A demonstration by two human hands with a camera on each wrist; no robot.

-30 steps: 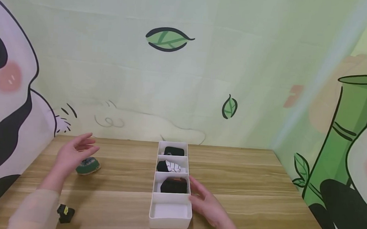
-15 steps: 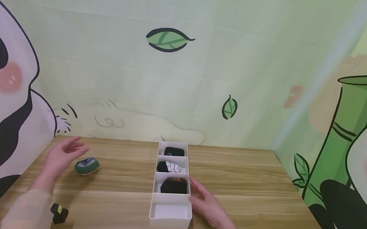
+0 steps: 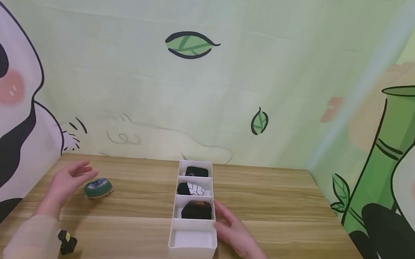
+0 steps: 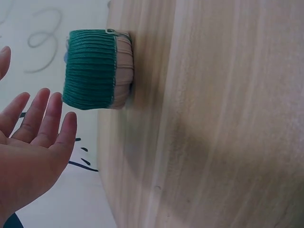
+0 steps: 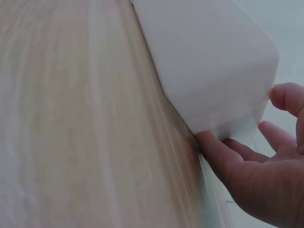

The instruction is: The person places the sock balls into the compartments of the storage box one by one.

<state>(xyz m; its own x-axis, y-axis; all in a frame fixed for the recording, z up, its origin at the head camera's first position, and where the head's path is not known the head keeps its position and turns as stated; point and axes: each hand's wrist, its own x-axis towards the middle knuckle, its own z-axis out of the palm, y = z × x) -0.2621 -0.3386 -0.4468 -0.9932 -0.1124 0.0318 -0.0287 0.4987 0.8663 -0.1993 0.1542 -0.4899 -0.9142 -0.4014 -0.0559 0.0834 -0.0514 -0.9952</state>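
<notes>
A rolled green ribbed-knit sock (image 3: 98, 189) with a pale underside lies at the left of the table. Beside and slightly above it hovers my left hand (image 3: 67, 182), fingers extended and apart from the sock; the left wrist view shows its palm and the ribbed sock (image 4: 92, 70). My right hand (image 3: 235, 232) rests its fingertips against the right side of a long white divided box (image 3: 192, 252). In the right wrist view, fingers (image 5: 218, 154) touch the box's outer wall (image 5: 209, 57). Folded socks fill three compartments: a black bundle (image 3: 197, 210), a black-and-white one (image 3: 192, 189) and another black bundle (image 3: 197, 171).
By my left sleeve (image 3: 32, 239) lies a small black bundle (image 3: 67, 244) with a yellow patch, its kind unclear. The box's front compartment shows its white floor. Behind the wooden table (image 3: 294, 212) hangs a printed panda-and-bamboo backdrop (image 3: 209, 90).
My left hand has moved left and a little down from over the green sock, which is now in fuller view. My right hand and the white box have stayed put.
</notes>
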